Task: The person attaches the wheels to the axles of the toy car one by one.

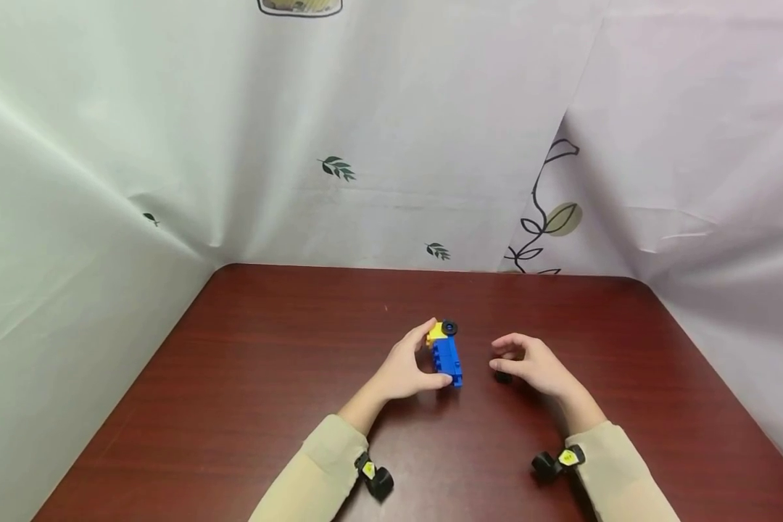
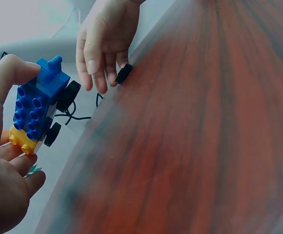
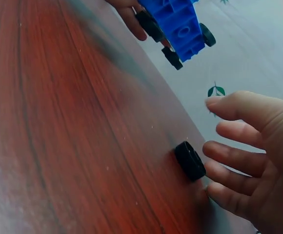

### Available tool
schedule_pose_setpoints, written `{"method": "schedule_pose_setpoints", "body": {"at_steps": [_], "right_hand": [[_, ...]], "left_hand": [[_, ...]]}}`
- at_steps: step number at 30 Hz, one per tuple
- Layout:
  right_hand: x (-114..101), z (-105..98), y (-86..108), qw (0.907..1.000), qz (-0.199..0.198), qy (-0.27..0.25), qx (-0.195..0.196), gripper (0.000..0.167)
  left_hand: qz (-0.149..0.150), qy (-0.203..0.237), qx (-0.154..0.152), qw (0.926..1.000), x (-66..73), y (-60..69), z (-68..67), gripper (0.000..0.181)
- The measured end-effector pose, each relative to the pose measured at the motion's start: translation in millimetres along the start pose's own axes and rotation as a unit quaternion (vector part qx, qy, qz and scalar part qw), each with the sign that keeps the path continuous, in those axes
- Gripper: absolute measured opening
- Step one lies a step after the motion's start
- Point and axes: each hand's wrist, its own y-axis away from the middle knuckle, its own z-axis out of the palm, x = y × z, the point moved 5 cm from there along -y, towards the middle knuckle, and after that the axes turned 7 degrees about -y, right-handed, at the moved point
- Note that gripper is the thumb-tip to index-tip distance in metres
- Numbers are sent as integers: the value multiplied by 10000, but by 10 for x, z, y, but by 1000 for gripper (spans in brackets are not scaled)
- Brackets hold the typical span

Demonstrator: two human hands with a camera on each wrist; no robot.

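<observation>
A toy car (image 1: 446, 359) of blue and yellow building blocks is in my left hand (image 1: 401, 371), held between the thumb and the fingers above the table. In the left wrist view its blue studded blocks (image 2: 29, 109) face the camera, with black wheels (image 2: 69, 96) along one side. The right wrist view shows its blue underside (image 3: 180, 27) and several black wheels. To the right, a loose black tyre (image 3: 189, 161) stands on its edge on the table. My right hand (image 1: 535, 365) is close beside that tyre, fingers loosely bent and thumb apart from it.
The reddish-brown wooden table (image 1: 287, 406) has rounded far corners. Behind it and at both sides hangs a pale cloth (image 1: 391, 130) with leaf drawings. Each wrist wears a strapped black camera, the left one (image 1: 380, 482) close above the tabletop.
</observation>
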Motion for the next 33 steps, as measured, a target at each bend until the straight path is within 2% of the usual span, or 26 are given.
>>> {"method": "schedule_pose_setpoints", "body": {"at_steps": [8,19,26,33], "right_hand": [[30,-13,2,9991,-91,256,-325,43],[41,-22,27,9947,-117,846,-570,38],[34,-3,30,9926,-126,1104,-483,30],[18,-3,30,9930,-117,1136,-299,26]], "left_hand": [[-70,12,-50,10000,-18,-8,8,93],[-66,-24,-103,9999,-9,-3,5,92],[-104,-19,-92,9999,-6,-3,0,93],[-175,-32,-136,9997,-8,4,0,92]]}}
